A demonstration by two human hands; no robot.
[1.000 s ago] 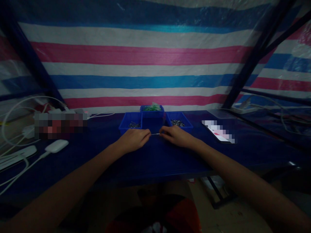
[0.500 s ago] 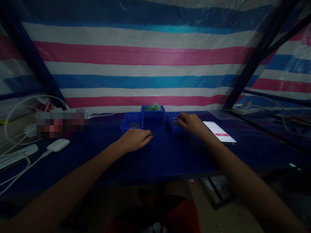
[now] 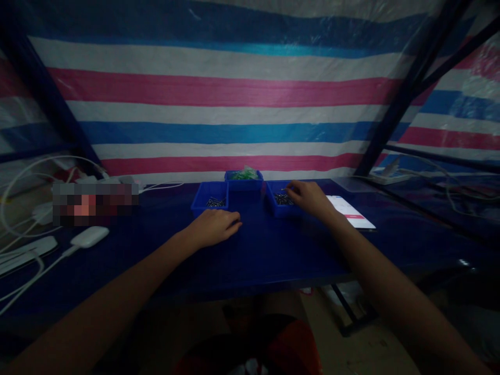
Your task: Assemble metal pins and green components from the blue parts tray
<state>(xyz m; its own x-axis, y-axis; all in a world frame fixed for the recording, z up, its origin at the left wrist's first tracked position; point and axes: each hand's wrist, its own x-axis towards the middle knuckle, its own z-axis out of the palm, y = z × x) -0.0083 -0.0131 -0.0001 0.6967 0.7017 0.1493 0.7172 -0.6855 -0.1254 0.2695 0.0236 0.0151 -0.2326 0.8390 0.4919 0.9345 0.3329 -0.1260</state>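
Note:
My right hand [image 3: 310, 198] reaches over the right blue bin [image 3: 282, 210], thumb and forefinger pinched on a small pale metal piece that looks like a screw. Under the fingertips lie many small shiny metal screws [image 3: 282, 199] in that bin. My left hand [image 3: 214, 226] rests on the table just in front of the left blue bin [image 3: 197, 199], with thumb and forefinger slightly apart and nothing visible between them. More dark metal screws [image 3: 216, 201] lie in the left bin. The undersides of the left fingers are hidden.
Behind stands a third blue bin [image 3: 244, 184] with green plastic packets [image 3: 244, 174]. A lit phone [image 3: 353, 214] lies right of my right hand. White cables and a white charger [image 3: 90, 237] occupy the left side of the blue table [image 3: 250, 260]. A striped sheet [image 3: 234, 94] hangs behind.
The view has shifted slightly. My right hand has risen a little relative to the right bin, uncovering more of the screws. My left hand stays in place on the table.

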